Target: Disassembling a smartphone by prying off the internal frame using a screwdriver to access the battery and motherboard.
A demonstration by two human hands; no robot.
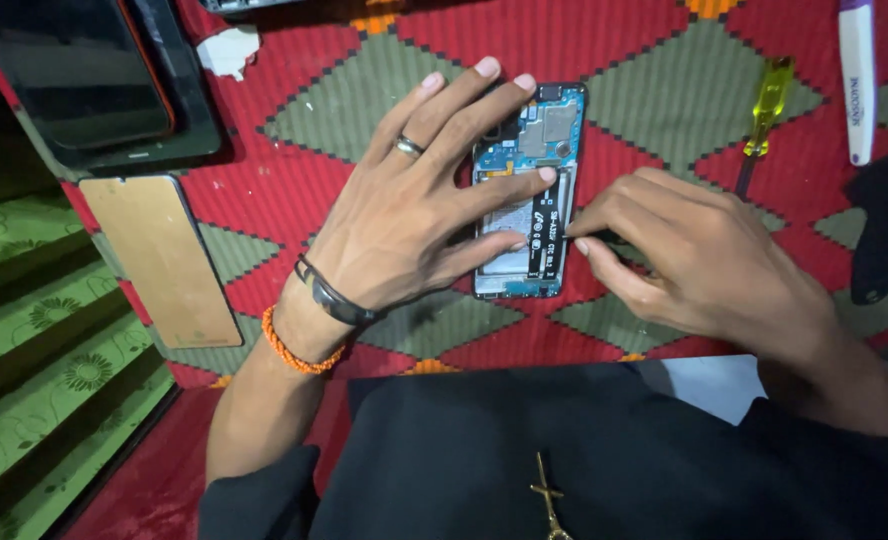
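Hands (414, 220) (684, 250) on opened phone (529, 190) — L pinning, R pinching edge.

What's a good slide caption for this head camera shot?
Left hand steadies an opened phone on a patterned cloth while right hand works its edge.

The left hand (414, 210) lies spread over the opened phone (529, 190), blocking its left side; the right hand (684, 255) closes off its right edge. Bare cloth (644, 90) lies open beyond the phone's top. A screwdriver (762, 120) and tube (856, 75) crowd the far right, a back panel (159, 260) and screens (94, 75) the left.
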